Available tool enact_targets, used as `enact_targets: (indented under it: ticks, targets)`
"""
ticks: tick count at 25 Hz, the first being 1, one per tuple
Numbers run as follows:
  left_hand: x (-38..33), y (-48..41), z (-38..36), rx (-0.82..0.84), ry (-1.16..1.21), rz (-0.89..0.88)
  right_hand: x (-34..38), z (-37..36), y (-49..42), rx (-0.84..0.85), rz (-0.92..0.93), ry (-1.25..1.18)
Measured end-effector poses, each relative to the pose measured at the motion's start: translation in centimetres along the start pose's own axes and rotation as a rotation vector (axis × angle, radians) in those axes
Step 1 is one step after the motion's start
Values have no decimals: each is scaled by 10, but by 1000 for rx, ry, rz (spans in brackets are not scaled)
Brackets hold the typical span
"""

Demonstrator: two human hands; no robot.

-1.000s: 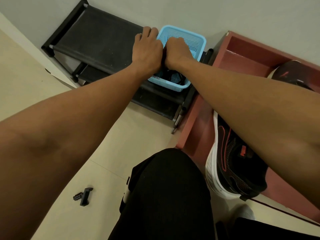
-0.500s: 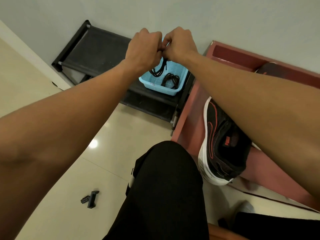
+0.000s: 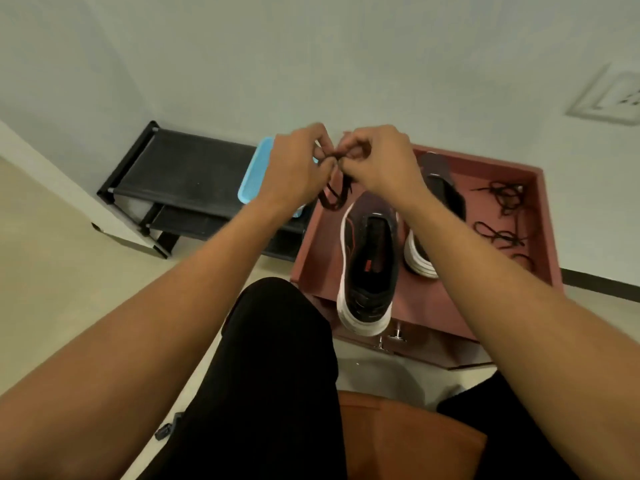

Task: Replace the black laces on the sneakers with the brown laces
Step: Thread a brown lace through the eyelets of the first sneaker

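Note:
My left hand (image 3: 294, 171) and my right hand (image 3: 377, 161) are raised close together and both pinch a bundled dark brown lace (image 3: 334, 195), whose loops hang below my fingers. Beneath them a black sneaker with a white sole (image 3: 367, 268) stands unlaced in a red-brown tray (image 3: 540, 216). The second sneaker (image 3: 440, 199) lies beside it, partly hidden by my right forearm. Loose black laces (image 3: 498, 216) lie at the tray's right side.
A light blue basket (image 3: 252, 178) sits on a low black shoe rack (image 3: 187, 174) against the wall, left of the tray. My black-trousered knee (image 3: 273, 341) is in front. A small black clip (image 3: 166, 429) lies on the floor tiles.
Both hands lifted the lace bundle out of the blue basket and carried it rightward over the tray. My head turned right, revealing the loose black laces.

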State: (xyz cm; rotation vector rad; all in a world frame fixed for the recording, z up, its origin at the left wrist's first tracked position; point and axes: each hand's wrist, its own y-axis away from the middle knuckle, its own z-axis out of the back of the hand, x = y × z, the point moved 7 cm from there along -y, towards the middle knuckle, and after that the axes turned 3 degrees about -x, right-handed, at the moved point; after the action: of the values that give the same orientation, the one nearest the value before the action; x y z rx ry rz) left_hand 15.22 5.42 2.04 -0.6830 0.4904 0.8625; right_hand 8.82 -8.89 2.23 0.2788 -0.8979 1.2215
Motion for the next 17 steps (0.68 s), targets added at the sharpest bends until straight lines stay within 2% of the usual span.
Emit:
enact_targets:
  ticks: [4, 8, 17]
  targets:
    - [-53, 48, -54, 60, 116, -24, -47, 54, 73, -42, -134, -47]
    - [-71, 61, -91, 153, 260, 40, -82, 84, 98, -23, -232, -72]
    - [-70, 58, -120, 225, 486, 226, -101, 102, 94, 59, -241, -141]
